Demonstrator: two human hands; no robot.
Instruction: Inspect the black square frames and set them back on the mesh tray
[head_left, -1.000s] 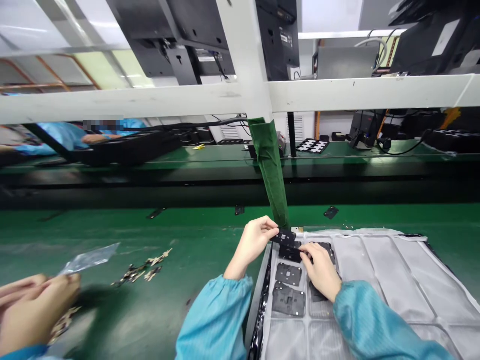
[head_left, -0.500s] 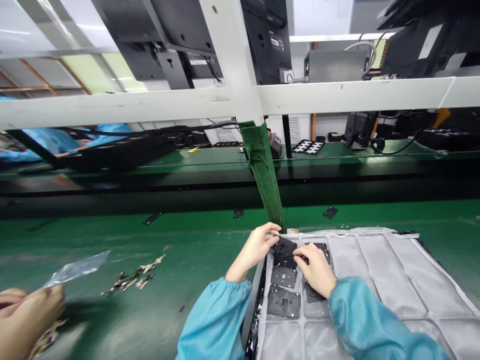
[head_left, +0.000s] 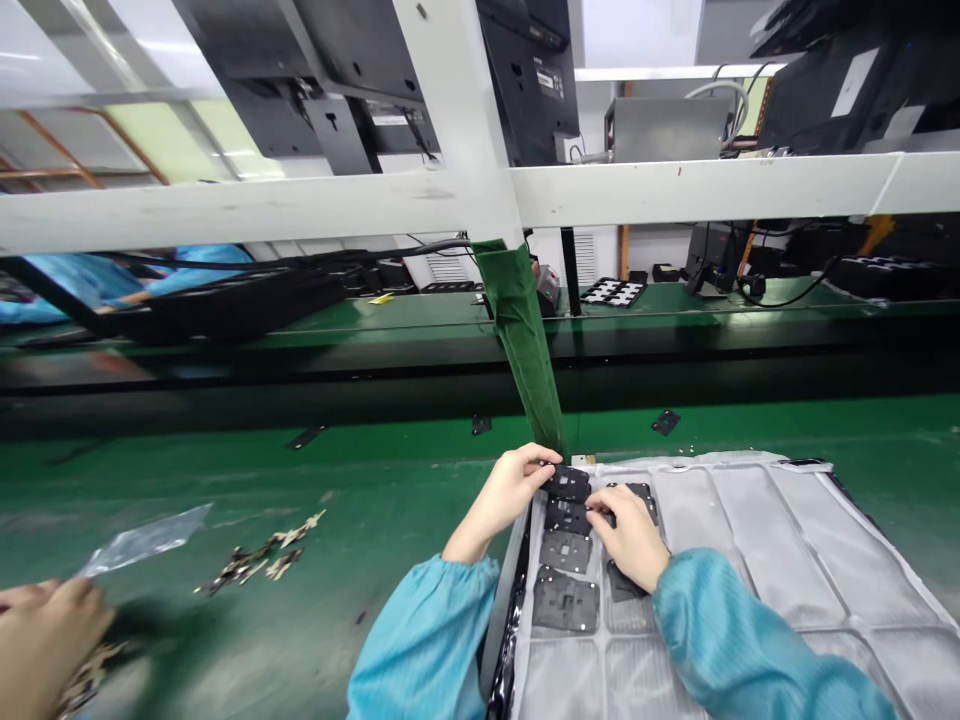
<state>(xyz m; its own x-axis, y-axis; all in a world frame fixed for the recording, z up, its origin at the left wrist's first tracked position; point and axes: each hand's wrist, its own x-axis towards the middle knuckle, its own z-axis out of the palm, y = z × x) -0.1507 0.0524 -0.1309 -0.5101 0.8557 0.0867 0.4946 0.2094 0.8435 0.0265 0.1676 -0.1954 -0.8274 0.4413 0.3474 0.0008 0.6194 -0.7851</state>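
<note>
A white padded tray (head_left: 780,540) divided into pockets lies before me, with several thin black plates with cutouts in its left columns. My left hand (head_left: 517,490) is closed at the tray's far left corner, its fingertips on the left edge of the topmost black plate (head_left: 568,484). Against the right side of the same column my right hand (head_left: 630,535) is closed, thumb and finger pinched at the plates' edges. Below are a second plate (head_left: 567,517), a third plate (head_left: 565,551) and a larger-looking plate (head_left: 565,601). My right hand partly covers plates in the neighbouring column.
At left, another person's hand (head_left: 52,640) is beside a clear plastic bag (head_left: 150,540). Small metallic pieces (head_left: 259,555) lie scattered on the green table (head_left: 337,620). A green-wrapped post (head_left: 521,350) rises behind the tray. Loose black plates (head_left: 665,422) lie beyond it.
The topmost plate was tilted over the one below; now it sits straighter and farther up, showing more of the second plate. Both my hands stay nearly in place. The other person's hand shifted slightly left.
</note>
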